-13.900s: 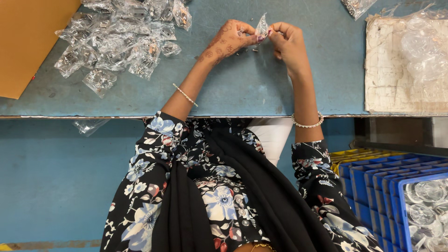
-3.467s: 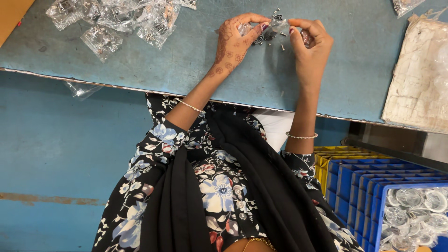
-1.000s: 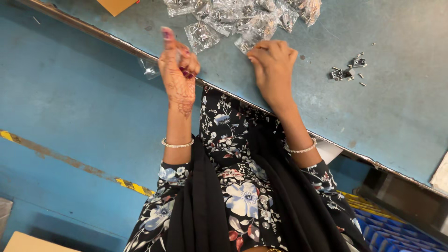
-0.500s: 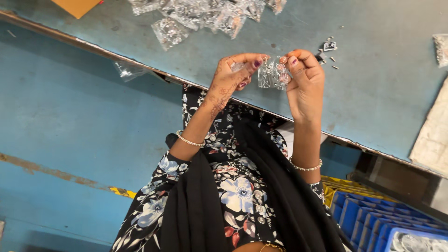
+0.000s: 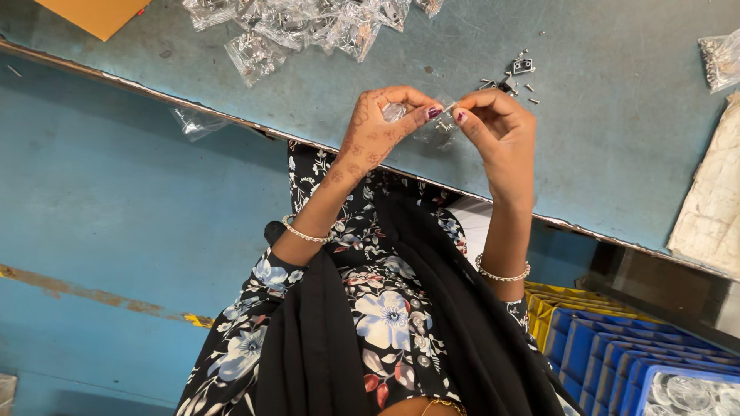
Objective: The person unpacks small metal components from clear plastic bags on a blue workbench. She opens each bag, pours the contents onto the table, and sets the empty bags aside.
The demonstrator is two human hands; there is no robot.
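Clear plastic, a small bag (image 5: 422,122), was pinched between my left hand (image 5: 383,127) and right hand (image 5: 493,127), fingers closed on its top edge above the table (image 5: 617,115). I judged it one bag mid-handling: a pile of bags (image 5: 308,27) lay beyond, loose parts (image 5: 515,77) beside the bag.

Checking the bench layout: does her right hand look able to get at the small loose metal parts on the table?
Probably yes. The loose metal parts lie just beyond the right hand on bare table, nothing between, though that hand is pinching a small clear bag with the left hand.
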